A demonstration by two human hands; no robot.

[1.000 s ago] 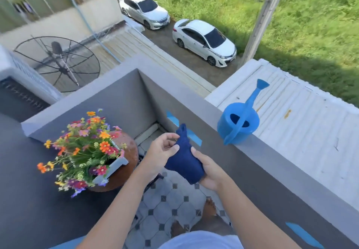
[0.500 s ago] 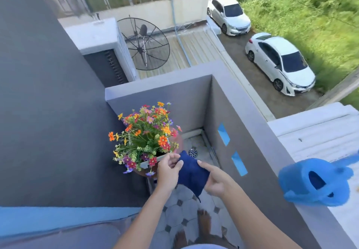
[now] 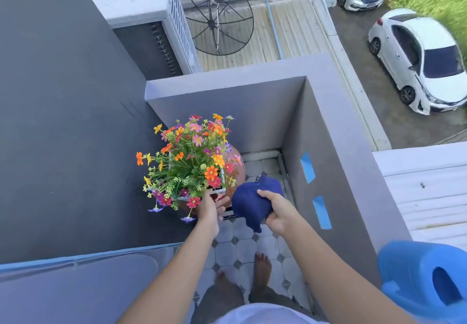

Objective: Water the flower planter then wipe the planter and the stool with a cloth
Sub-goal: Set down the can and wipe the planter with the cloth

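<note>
On the round brown stool (image 3: 238,172) in the balcony corner, the white planter (image 3: 222,190) sits mostly hidden under its flowers (image 3: 189,156). The right hand (image 3: 279,211) curls its fingers round the bunched dark blue cloth (image 3: 250,202), just beside the stool's near edge. The left hand (image 3: 209,210) is at the planter's near corner, its fingertips lost among blooms, so I cannot tell its grip. The blue watering can (image 3: 417,273) is cut off at lower right.

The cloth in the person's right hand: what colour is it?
The cloth is plain dark blue, seen best in the head view.
</note>
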